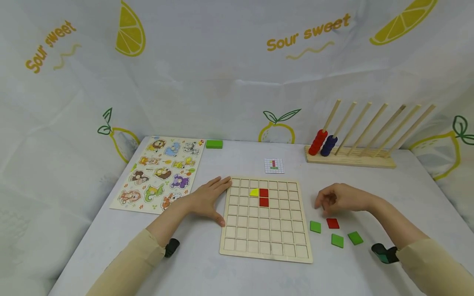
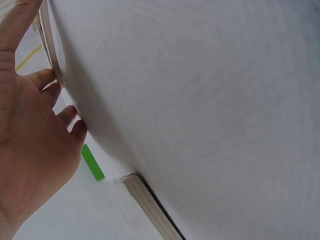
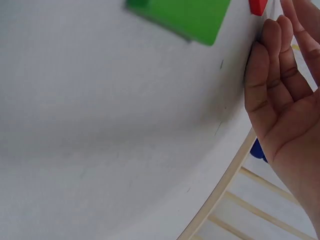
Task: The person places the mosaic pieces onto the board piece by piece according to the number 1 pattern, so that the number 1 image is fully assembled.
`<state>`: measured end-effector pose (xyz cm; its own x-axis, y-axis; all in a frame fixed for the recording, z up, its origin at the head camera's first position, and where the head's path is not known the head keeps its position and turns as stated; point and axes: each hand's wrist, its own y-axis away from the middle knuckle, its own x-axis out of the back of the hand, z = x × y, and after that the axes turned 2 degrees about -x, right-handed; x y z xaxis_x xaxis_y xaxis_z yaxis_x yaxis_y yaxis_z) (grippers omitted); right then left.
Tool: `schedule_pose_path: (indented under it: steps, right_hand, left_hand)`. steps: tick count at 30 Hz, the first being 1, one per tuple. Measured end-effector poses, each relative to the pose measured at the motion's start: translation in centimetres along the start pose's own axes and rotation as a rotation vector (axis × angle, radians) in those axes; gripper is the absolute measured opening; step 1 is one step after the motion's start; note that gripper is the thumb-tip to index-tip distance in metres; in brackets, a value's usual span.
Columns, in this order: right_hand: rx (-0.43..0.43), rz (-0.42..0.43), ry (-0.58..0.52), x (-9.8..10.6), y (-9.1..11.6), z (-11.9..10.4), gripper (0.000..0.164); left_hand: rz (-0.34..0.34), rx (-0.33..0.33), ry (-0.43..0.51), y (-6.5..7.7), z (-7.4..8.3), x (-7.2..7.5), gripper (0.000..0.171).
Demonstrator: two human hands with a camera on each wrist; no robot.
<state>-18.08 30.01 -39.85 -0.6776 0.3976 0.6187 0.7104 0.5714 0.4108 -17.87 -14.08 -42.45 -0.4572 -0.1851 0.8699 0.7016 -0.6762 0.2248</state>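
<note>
A wooden grid board [image 1: 242,245] lies at the middle of the table. Near its top, a yellow quarter-round tile [image 1: 254,192] sits beside two red tiles [image 1: 263,197], one below the other. My left hand [image 1: 205,199] rests spread at the board's left edge, fingers near the upper corner and thumb lower down. To the board's right, my right hand [image 1: 342,198] has loosely bent fingers with nothing seen in them. Just below it lies a loose red tile [image 1: 333,223]. Around that are three green tiles, left [image 1: 315,227], lower [image 1: 337,241] and right [image 1: 355,238].
A small printed pattern card [image 1: 274,169] lies behind the board. At the left is an animal puzzle board [image 1: 148,176], with a green block [image 1: 214,144] beyond it. A wooden peg stand [image 1: 349,159] with red and blue beads stands at the back right.
</note>
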Motion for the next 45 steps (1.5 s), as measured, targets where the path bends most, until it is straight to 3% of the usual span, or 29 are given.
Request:
schedule_pose_path:
  steps: [8, 18, 31, 45]
  right_hand:
    - [0.025, -0.126, -0.095, 0.1, 0.0, 0.9, 0.027]
    - [-0.04, -0.209, -0.126, 0.2, -0.1, 0.5, 0.04]
    - [-0.046, -0.199, -0.037, -0.1, 0.3, -0.2, 0.041]
    - [-0.082, -0.145, 0.039, -0.6, 0.3, -0.4, 0.028]
  left_hand:
    - [-0.005, 0.005, 0.003, 0.1, 0.1, 0.1, 0.123]
    - [-0.004, -0.001, 0.008, 0.0, 0.1, 0.1, 0.122]
    - [-0.006, 0.009, -0.009, -0.1, -0.2, -0.1, 0.123]
    - [-0.009, 0.02, -0.003, -0.1, -0.3, -0.2, 0.122]
